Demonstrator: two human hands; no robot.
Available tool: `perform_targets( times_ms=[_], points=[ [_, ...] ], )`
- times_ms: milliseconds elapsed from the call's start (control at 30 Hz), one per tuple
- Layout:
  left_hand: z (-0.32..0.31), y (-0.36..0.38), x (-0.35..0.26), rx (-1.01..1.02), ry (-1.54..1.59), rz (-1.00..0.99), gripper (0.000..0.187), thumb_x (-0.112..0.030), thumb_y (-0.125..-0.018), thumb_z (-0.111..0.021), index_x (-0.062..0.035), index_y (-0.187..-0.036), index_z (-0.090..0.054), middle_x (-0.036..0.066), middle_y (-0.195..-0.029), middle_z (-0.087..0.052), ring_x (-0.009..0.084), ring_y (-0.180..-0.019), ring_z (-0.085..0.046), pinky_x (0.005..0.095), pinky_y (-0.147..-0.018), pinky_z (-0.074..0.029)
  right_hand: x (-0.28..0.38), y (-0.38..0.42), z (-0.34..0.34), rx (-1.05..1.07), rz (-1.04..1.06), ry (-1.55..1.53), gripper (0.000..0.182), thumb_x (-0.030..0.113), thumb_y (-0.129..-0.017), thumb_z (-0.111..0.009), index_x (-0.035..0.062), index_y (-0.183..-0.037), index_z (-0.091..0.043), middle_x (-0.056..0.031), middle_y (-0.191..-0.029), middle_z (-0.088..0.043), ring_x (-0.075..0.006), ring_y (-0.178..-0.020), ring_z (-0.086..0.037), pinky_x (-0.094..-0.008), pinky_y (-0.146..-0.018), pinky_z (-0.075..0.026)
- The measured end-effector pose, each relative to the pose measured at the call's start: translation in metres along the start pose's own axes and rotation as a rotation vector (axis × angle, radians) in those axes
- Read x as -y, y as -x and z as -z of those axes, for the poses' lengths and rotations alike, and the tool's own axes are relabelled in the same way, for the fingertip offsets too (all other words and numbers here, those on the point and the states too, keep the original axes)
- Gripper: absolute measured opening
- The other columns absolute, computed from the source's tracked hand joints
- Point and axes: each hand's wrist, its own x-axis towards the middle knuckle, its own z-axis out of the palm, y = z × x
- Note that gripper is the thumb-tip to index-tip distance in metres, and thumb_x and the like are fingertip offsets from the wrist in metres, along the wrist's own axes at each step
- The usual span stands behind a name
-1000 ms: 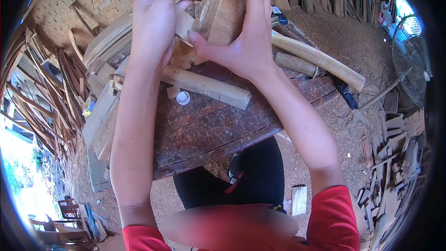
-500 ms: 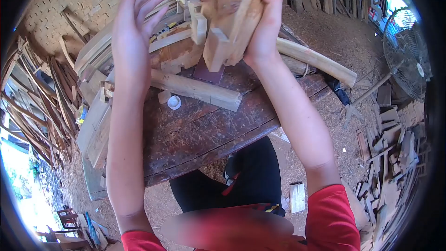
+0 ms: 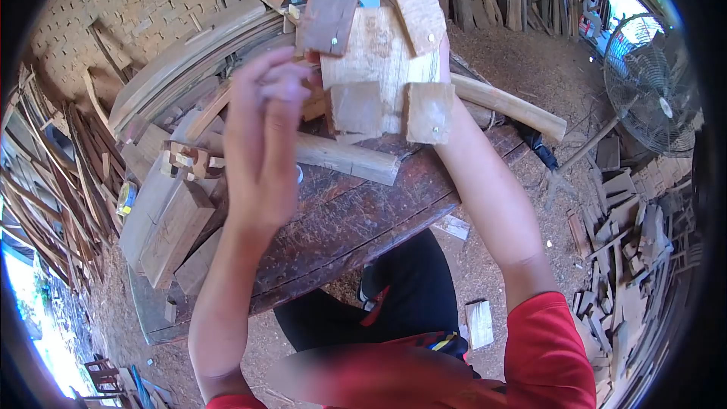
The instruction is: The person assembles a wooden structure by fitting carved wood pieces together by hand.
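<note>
Wooden board (image 3: 379, 60): turned since half a second ago, its four attached slats (image 3: 356, 108) now showing, at top centre above the bench.
Workbench (image 3: 371, 212): scuffed brown top across the centre, a pale wooden pole (image 3: 348, 160) lying on it.
Wire fan (image 3: 666, 107): right edge, scrap wood (image 3: 632, 257) piled below.
Brick-patterned wall (image 3: 151, 0): upper left.
Left hand (image 3: 265, 144): raised just beside the board, blurred, fingers loosely bent.
Right hand (image 3: 444, 64): gripping the board from behind, fingers mostly hidden.
</note>
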Motion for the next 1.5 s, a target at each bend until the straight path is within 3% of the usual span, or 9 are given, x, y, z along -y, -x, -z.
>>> perform_targets(
  times_ms=[33,200,300,600,833,967,1100,1367,1500],
  points=[
    [-0.003,0.005,0.003,-0.018,-0.001,0.017,0.049,-0.029,-0.104,-0.05,0.0059,-0.138,-0.044,0.017,-0.121,-0.059,0.02,-0.103,-0.06,0.0347,-0.093,-0.048,-0.001,-0.001,0.001,-0.026,-0.016,-0.015,0.062,0.054,-0.093,-0.041,0.0043,-0.124,-0.06,-0.0152,-0.117,-0.067,-0.0295,-0.105,-0.068,-0.0436,-0.096,-0.055],
    [-0.014,0.015,0.014,-0.056,-0.103,-0.018,0.067,-0.031,-0.093,-0.072,0.0065,-0.14,-0.042,0.022,-0.126,-0.058,0.0274,-0.109,-0.062,0.0379,-0.092,-0.05,-0.006,0.005,-0.015,-0.117,0.041,0.089,0.059,0.049,-0.095,-0.038,0.0011,-0.119,-0.062,-0.0176,-0.112,-0.068,-0.0288,-0.1,-0.068,-0.0419,-0.091,-0.056],
    [-0.014,0.012,0.022,-0.12,0.152,0.08,0.076,-0.032,-0.09,-0.075,0.0066,-0.143,-0.038,0.024,-0.132,-0.055,0.0304,-0.113,-0.061,0.0404,-0.095,-0.05,-0.008,0.007,-0.019,-0.16,0.02,0.09,0.06,0.049,-0.095,-0.036,0.0001,-0.121,-0.061,-0.0187,-0.113,-0.068,-0.029,-0.1,-0.068,-0.0421,-0.091,-0.056],
    [-0.012,0.013,0.025,-0.034,-0.104,-0.038,0.1,-0.031,-0.076,-0.087,0.0049,-0.149,-0.03,0.02,-0.134,-0.052,0.0305,-0.121,-0.057,0.0409,-0.096,-0.05,-0.013,0.007,-0.017,-0.076,-0.017,0.114,0.066,0.055,-0.094,-0.036,0.0018,-0.127,-0.058,-0.0183,-0.119,-0.066,-0.0292,-0.104,-0.068,-0.0428,-0.094,-0.056],
    [-0.012,0.016,0.036,-0.104,-0.065,0.032,0.084,-0.033,-0.088,-0.075,0.0081,-0.147,-0.032,0.024,-0.135,-0.05,0.0313,-0.124,-0.053,0.0411,-0.101,-0.046,-0.019,0.013,-0.042,-0.14,0.244,0.352,0.068,0.056,-0.093,-0.036,0.0025,-0.129,-0.057,-0.0161,-0.118,-0.065,-0.0274,-0.109,-0.065,-0.0426,-0.098,-0.052],
    [-0.002,0.009,0.035,-0.243,0.054,0.047,0.06,-0.031,-0.101,-0.057,0.0075,-0.143,-0.037,0.022,-0.132,-0.051,0.0272,-0.122,-0.052,0.0375,-0.104,-0.042,-0.026,0.005,-0.025,-0.129,0.857,0.987,0.067,0.044,-0.09,-0.046,-0.0001,-0.141,-0.042,-0.021,-0.125,-0.056,-0.026,-0.116,-0.056,-0.0384,-0.103,-0.041],
    [0.009,0.002,0.039,-0.32,0.209,0.109,0.047,-0.028,-0.104,-0.052,0.0044,-0.137,-0.043,0.016,-0.125,-0.055,0.0209,-0.118,-0.052,0.0329,-0.103,-0.04,-0.023,0.007,-0.024,-0.099,0.98,1.124,0.074,0.035,-0.084,-0.06,0.0008,-0.145,-0.035,-0.0185,-0.126,-0.05,-0.0246,-0.117,-0.05,-0.0384,-0.105,-0.037],
    [0.004,0.01,0.046,-0.177,0.115,0.087,0.036,-0.025,-0.104,-0.051,0.0029,-0.128,-0.052,0.014,-0.115,-0.06,0.02,-0.105,-0.059,0.0321,-0.097,-0.044,-0.024,0.011,-0.029,-0.175,0.933,1.167,0.075,0.035,-0.083,-0.066,0.0022,-0.144,-0.038,-0.0168,-0.127,-0.049,-0.0257,-0.119,-0.048,-0.0402,-0.105,-0.036],
    [-0.004,0.013,0.051,-0.078,0.155,0.169,0.065,-0.043,-0.102,-0.052,0.0082,-0.142,-0.042,0.026,-0.139,-0.05,0.0335,-0.133,-0.048,0.0396,-0.111,-0.037,-0.026,0.009,-0.034,-0.261,0.742,0.857,0.073,0.052,-0.09,-0.034,0.0028,-0.143,-0.041,-0.0186,-0.134,-0.054,-0.029,-0.125,-0.053,-0.0429,-0.106,-0.042]
  ],
)
